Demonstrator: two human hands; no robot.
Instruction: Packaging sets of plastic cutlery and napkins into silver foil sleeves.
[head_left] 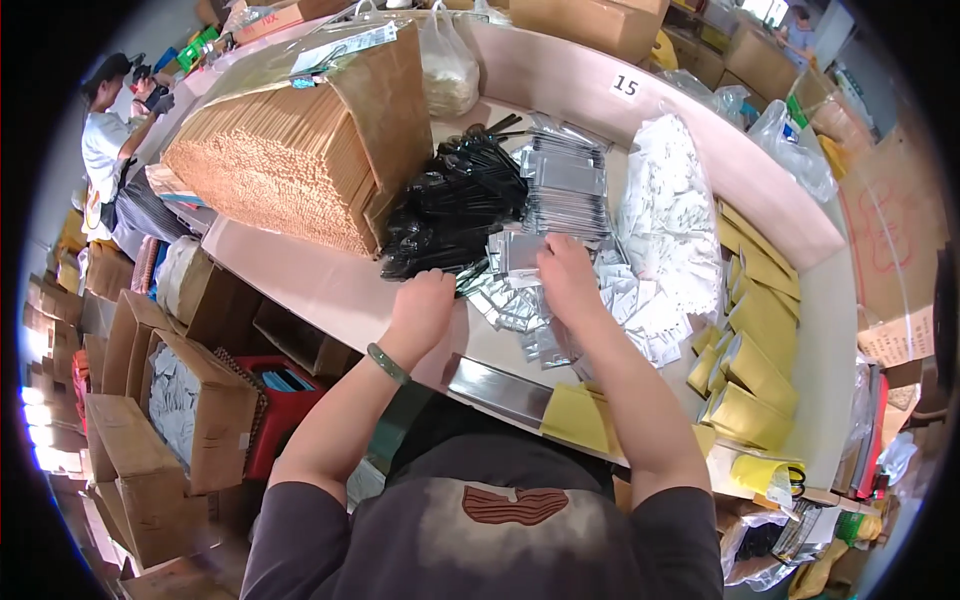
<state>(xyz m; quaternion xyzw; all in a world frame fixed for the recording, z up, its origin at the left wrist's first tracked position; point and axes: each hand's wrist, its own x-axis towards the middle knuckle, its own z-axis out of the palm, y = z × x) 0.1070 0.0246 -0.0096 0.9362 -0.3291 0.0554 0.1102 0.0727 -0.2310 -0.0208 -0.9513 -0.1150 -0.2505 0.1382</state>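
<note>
Toward front edge of table [310,262]: right fingers [551,250] grasp grey packet [523,252]; left fingers [437,279] by black bags [460,190], grip unclear.

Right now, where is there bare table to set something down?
One free strip of the pale tabletop lies between the large tan paper stack and the near-left edge; a smaller patch, between the left hand and the scattered silver packets. Crowded: glossy black plastic mid-table, small white packets, then yellow paper envelopes rightward.

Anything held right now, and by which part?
The right grip appears to hold a flat grey packet by its right edge; whether the left grip holds anything cannot be told.
</note>
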